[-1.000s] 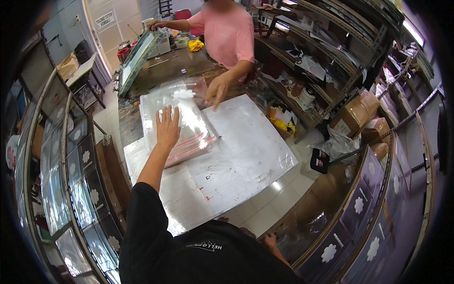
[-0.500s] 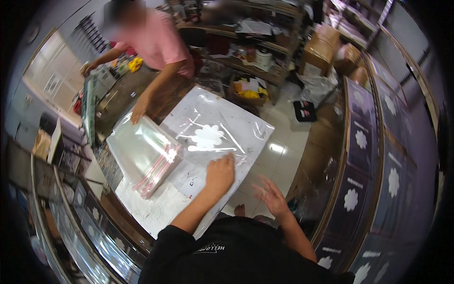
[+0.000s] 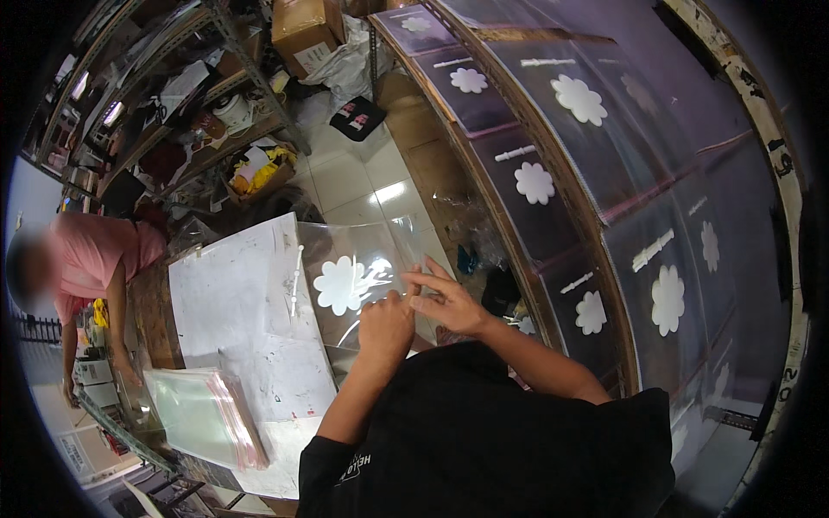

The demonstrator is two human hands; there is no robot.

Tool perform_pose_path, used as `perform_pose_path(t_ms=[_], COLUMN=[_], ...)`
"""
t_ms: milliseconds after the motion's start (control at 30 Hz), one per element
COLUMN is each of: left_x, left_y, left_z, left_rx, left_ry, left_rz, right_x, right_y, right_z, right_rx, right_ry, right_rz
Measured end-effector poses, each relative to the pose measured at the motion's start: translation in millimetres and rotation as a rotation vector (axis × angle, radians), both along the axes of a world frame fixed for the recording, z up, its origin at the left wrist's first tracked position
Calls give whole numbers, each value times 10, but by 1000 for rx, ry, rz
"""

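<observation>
A clear plastic bag (image 3: 340, 250), printed with a white scalloped flower and a thin white bar, is lifted partly off the right edge of the white-topped table (image 3: 233, 285). My left hand (image 3: 387, 326) is closed on the bag's near edge. Beside it, my right hand (image 3: 451, 304) meets the same edge, its thumb and forefinger around the film and other fingers stretched out. Glare covers part of the print. A stack of clear bags (image 3: 194, 414) with pinkish edges lies at the table's near left.
To my right, long racks (image 3: 553, 242) hold several similar printed clear sheets. A person in a pink shirt (image 3: 104, 259) leans over the table's far left. Behind stand cluttered shelves (image 3: 199, 129), a cardboard box (image 3: 306, 34) and a dark cap-like item (image 3: 357, 119) on the tiled floor.
My view and body have turned right. My left hand has drawn the printed bag off the table toward the racks, and my right hand has come to its edge.
</observation>
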State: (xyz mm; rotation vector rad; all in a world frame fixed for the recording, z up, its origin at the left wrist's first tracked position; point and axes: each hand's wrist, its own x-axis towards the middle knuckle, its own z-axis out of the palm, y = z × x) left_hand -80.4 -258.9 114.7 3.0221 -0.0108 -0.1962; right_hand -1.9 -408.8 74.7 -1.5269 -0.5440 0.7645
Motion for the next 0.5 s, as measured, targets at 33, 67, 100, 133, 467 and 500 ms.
perform_pose_path(t_ms=[33, 67, 100, 133, 467, 500], left_x=[45, 75, 91, 100, 139, 70], left_y=[-70, -141, -205, -284, -729, -666], left_z=[-19, -46, -87, -108, 48, 21], left_rx=[4, 4, -35, -44, -356, -392], left_ry=[19, 37, -47, -38, 14, 12], left_rz=[-49, -98, -142, -147, -122, -98], right_x=[23, 38, 47, 59, 878, 1044], right_y=[-102, -188, -248, -301, -606, -631], right_z=[63, 105, 66, -19, -232, -236], right_rx=[-59, -122, -83, -44, -74, -104], right_ry=[-56, -113, -67, -21, 52, 9], right_rz=[-15, -29, -73, -117, -324, -295])
